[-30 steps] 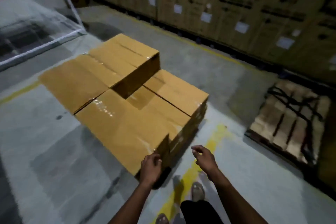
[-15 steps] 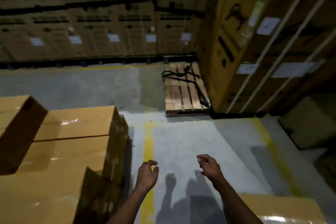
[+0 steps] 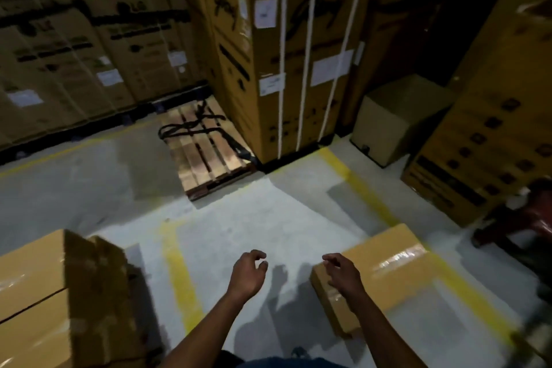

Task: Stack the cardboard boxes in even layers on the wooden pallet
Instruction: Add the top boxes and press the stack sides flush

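- Both hands hang empty over the warehouse floor [image 3: 239, 218], the left hand [image 3: 248, 273] and right hand [image 3: 343, 276] each with fingers loosely curled, gripping nothing.
- Just beyond and under the right hand lies a single taped box [image 3: 397, 266], flat on the floor; whether the fingers touch its near corner cannot be told.
- Off to the left of the left hand stands the stack of boxes [image 3: 33, 293], its top level and its side in shadow; what it rests on is hidden.
- Far ahead of both hands lies a bare wooden pallet [image 3: 206, 155] with a dark strap [image 3: 191, 124] across it, beside tall strapped cartons [image 3: 268, 54].
- The lone box looks stiff and square, probably of moderate weight, and its glossy tape could be slick under the palms.
- Best hold, by this view: one hand at each short end, fingers under the bottom edges, keeping clear of the tape.
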Available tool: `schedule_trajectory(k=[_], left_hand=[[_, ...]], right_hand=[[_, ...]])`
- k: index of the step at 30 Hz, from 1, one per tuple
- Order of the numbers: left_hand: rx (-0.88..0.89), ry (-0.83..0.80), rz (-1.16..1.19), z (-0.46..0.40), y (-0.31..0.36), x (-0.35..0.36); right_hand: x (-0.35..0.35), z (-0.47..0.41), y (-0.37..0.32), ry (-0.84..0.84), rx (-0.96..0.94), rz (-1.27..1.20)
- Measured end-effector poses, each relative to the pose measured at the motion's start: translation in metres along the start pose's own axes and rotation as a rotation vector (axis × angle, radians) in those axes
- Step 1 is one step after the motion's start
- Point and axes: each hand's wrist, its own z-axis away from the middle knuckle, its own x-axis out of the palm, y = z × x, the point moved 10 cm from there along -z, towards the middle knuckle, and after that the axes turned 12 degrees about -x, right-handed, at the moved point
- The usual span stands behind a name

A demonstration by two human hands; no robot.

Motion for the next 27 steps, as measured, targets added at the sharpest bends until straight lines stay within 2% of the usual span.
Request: schedule_trajectory(k=[8,14,17,22,27], left_hand=[[0.214,-0.265,-0.225,0.009,0.109,0.111],[0.377,-0.434,-0.400,-0.006,0.156,0.167],[0.444,-0.511,-0.462,-0.021,0.171,0.192],[0.467,-0.628,-0.439,-0.044,0.194,0.221],[0.484,-0.678,-0.496,-0.081,0.200,0.255]], right_hand=[[-0.104,0.039,0.086,0.288,0.209,-0.080],[-0.120,0.080,0.120,0.461,0.325,-0.168],[-0.124,0.101,0.132,0.576,0.455,-0.217],[-0.130,0.109,0.124,0.659,0.519,-0.206],[-0.124,0.099,0.128,0.746,0.585,-0.244]])
